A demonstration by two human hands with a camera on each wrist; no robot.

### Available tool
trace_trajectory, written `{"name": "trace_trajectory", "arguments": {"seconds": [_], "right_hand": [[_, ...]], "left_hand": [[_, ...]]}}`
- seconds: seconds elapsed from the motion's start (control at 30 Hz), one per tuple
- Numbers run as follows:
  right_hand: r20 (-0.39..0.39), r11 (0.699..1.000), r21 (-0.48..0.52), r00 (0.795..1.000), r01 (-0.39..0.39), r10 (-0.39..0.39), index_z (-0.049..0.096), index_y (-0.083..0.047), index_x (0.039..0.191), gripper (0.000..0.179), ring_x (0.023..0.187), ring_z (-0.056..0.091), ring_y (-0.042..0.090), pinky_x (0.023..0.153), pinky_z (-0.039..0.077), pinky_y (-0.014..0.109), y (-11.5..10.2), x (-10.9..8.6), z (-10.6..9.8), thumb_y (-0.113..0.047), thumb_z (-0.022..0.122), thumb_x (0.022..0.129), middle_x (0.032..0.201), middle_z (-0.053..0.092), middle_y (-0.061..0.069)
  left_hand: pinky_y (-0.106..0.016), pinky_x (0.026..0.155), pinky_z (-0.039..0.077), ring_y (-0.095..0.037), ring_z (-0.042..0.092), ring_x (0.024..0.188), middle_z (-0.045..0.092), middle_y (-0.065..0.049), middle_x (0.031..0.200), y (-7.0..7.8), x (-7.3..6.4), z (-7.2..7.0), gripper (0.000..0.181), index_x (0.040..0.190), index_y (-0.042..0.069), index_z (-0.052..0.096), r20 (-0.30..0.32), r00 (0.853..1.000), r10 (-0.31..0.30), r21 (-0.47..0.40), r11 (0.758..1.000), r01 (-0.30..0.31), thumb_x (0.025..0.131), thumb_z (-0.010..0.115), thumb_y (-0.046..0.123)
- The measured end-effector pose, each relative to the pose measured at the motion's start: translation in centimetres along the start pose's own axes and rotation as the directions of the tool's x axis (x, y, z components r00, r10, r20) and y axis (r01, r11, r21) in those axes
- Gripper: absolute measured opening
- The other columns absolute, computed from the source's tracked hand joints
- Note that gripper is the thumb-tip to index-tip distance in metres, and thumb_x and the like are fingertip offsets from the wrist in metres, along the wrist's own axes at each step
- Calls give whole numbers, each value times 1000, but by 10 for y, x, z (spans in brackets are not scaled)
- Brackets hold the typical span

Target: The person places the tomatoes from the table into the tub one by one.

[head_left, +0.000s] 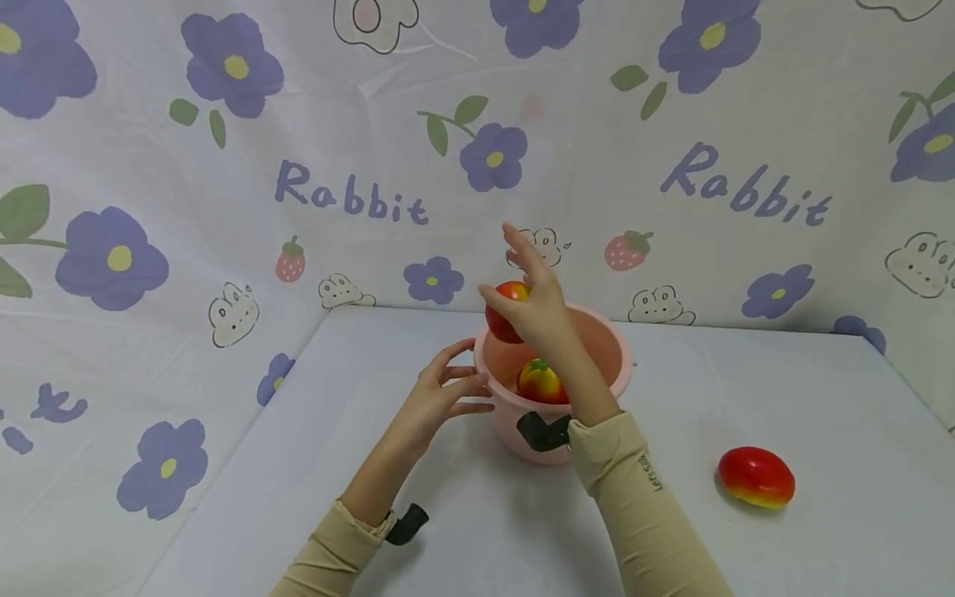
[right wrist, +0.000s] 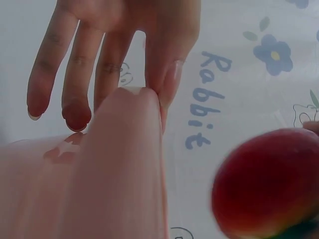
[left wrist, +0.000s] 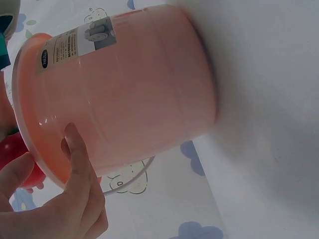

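Observation:
A pink bucket [head_left: 509, 421] stands upright on the table. My left hand [head_left: 436, 398] holds its left rim, thumb at the edge and fingers spread against the outer wall [left wrist: 129, 99]. Above the bucket's opening, my right hand [head_left: 540, 313] grips a round red-and-yellow toy fruit [head_left: 501, 325], its other fingers raised. That fruit [right wrist: 269, 184] shows a green end in the right wrist view, where most of the right hand is out of frame. Inside the bucket lies another yellow-and-red fruit [head_left: 539, 383] with a green top.
On the table to the right lies a red oblong toy fruit [head_left: 756, 475] with a yellow underside, apart from the bucket. A white cloth [head_left: 597, 166] printed with purple flowers and "Rabbit" hangs behind the table [head_left: 716, 390]. A label [left wrist: 75, 42] is on the bucket's side.

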State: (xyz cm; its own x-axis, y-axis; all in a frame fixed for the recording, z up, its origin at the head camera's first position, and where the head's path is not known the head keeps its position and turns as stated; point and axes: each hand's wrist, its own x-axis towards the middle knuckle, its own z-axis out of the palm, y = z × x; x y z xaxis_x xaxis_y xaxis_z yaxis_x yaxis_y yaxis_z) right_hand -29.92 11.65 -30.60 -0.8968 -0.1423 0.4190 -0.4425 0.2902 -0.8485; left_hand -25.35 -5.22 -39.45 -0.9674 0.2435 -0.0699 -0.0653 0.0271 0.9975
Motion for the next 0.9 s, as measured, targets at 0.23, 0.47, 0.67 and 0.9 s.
{"name": "trace_trajectory", "arguments": {"seconds": [0.23, 0.47, 0.67, 0.9], "right_hand": [[-1, 1000, -2, 1000, -3, 3, 27, -30, 154, 76, 146, 33, 24, 123, 25, 50, 1, -4, -2, -26, 69, 90, 161, 30, -3], [-33, 998, -53, 999, -27, 25, 27, -31, 154, 76, 146, 34, 22, 122, 26, 50, 4, -9, -11, -27, 68, 91, 161, 30, -3], [-57, 998, -37, 997, -58, 55, 26, -35, 153, 74, 147, 32, 22, 123, 24, 51, 10, -14, -21, -29, 67, 92, 160, 31, -5], [-79, 995, -64, 994, -75, 70, 25, -34, 154, 74, 148, 30, 22, 123, 24, 50, 16, -21, -34, -29, 66, 92, 161, 30, -3]], "left_hand": [[-40, 89, 59, -33, 70, 106, 54, -17, 132, 1, 0, 1, 61, 146, 27, 39, -4, 1000, 6, 1, 1000, -6, 92, 66, 21], [-39, 89, 59, -32, 71, 103, 55, -17, 132, 2, 0, 2, 62, 147, 28, 39, -14, 1000, 3, 19, 1000, -2, 92, 66, 23], [-41, 89, 58, -32, 71, 102, 55, -18, 132, 2, 1, 2, 64, 147, 27, 38, -22, 1000, 8, 36, 999, -7, 91, 68, 23], [-41, 89, 58, -35, 69, 106, 55, -18, 133, 1, 1, 1, 64, 148, 28, 37, -23, 1000, -5, 28, 1000, 6, 92, 67, 22]]}}
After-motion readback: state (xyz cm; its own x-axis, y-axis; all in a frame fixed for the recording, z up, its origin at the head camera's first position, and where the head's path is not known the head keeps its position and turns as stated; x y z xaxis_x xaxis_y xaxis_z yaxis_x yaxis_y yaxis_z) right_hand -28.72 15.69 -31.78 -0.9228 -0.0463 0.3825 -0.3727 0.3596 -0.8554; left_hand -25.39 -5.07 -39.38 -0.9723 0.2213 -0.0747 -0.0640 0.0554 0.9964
